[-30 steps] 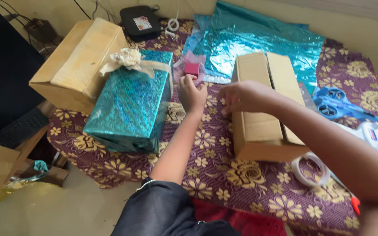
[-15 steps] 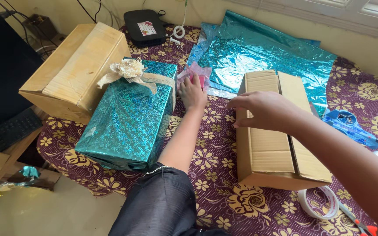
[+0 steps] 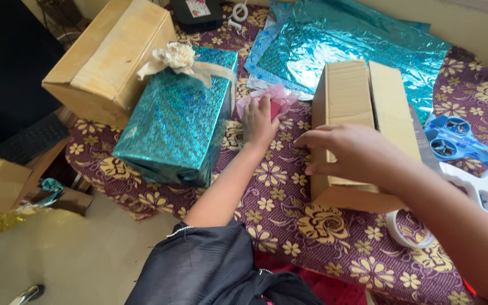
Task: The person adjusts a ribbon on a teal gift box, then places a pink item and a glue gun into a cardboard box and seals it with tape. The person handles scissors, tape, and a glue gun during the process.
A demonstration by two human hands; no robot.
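Teal-wrapped gift (image 3: pixel 176 118) (cream bow on top) beside plain carton (image 3: pixel 108 56); tape roll (image 3: pixel 406 230) near table edge.

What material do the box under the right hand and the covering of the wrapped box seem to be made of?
The plain box under the right hand looks like brown corrugated cardboard: matte, with fine ribbed lines and two top flaps. The wrapped box seems covered in teal metallic foil paper: it glitters with a small holographic pattern. Its bow looks like cream fabric or paper; I cannot tell which.
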